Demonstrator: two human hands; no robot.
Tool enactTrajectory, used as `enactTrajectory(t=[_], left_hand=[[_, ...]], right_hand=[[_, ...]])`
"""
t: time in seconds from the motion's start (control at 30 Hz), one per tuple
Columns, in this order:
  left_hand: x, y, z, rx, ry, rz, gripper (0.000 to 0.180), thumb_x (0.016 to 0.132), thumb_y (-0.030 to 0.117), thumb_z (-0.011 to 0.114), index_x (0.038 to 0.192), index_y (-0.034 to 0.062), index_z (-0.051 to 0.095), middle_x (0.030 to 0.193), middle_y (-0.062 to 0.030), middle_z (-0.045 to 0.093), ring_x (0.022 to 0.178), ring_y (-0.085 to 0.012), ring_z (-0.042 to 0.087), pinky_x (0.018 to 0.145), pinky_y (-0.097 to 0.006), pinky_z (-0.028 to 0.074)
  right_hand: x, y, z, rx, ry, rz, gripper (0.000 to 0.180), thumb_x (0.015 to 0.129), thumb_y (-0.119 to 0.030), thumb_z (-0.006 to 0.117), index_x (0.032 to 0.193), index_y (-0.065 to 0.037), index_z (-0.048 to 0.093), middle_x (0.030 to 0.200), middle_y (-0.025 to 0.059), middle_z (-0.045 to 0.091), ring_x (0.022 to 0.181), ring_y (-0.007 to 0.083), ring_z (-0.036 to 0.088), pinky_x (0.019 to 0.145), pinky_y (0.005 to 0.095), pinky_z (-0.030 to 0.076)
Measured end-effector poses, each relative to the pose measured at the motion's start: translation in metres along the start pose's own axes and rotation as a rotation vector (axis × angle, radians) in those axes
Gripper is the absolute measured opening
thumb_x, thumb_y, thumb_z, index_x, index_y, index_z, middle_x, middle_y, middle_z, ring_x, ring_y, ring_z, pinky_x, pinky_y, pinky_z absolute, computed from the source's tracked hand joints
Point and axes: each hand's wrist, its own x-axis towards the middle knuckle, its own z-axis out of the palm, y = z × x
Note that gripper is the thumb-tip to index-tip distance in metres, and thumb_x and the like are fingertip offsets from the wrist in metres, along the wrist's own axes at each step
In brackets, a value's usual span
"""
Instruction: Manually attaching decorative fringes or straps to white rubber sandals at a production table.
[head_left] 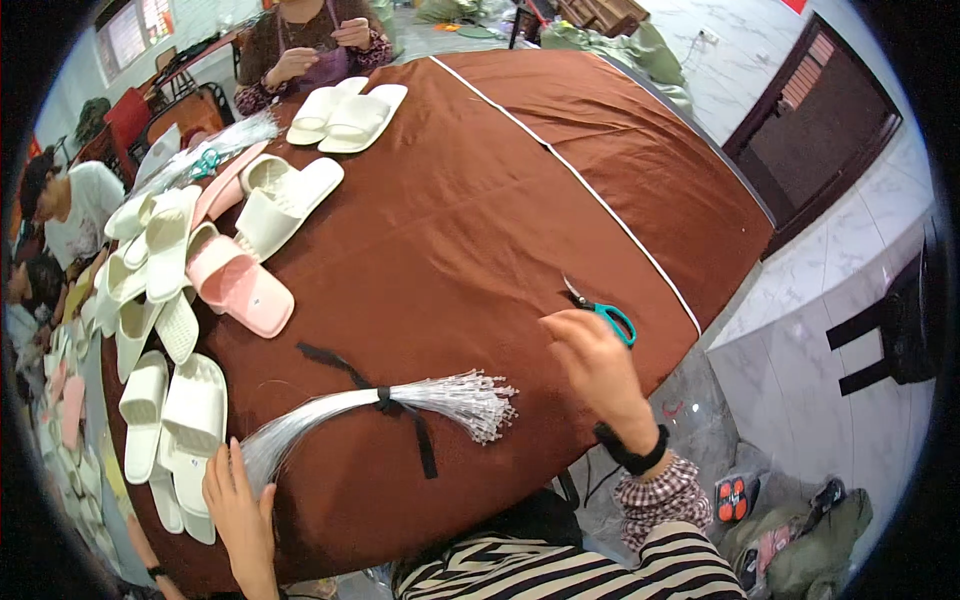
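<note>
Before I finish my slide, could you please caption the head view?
Left hand at a tied bundle of pale strands, right hand near teal-handled scissors, white and pink slippers on brown cloth.

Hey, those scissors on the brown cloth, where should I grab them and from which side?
Grip the teal handle, probably best from the near right side with the right hand. The scissors lie with the handle toward that side and the metal blades pointing away to the far left, keeping the sharp end clear.
</note>
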Motion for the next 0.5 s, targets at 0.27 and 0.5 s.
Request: enactTrajectory(t=[0.27,0.5], left_hand=[[-0.008,0.026,0.014,0.041,-0.085,0.058,0.067,0.084,0.009,0.067,0.145,0.0126,0.042,0.154,-0.018,0.028,0.141,-0.0421,0.025,0.117,-0.055,0.02],[-0.013,0.027,0.012,0.048,0.05,0.169,0.055,0.091,0.016,0.06,0.144,0.0111,0.045,0.149,-0.0217,0.037,0.135,-0.0406,0.036,0.112,-0.052,0.028]], right_hand=[[-0.024,0.064,-0.021,-0.329,-0.064,0.222,0.044,0.08,-0.004,0.066,0.124,-0.006,0.06,0.113,0.0165,0.06,0.108,0.0371,0.056,0.089,0.0434,0.05],[0.013,0.027,0.019,0.029,-0.177,-0.088,0.04,0.08,-0.006,0.066,0.12,-0.007,0.061,0.113,0.0159,0.062,0.107,0.0346,0.058,0.092,0.0411,0.049]])
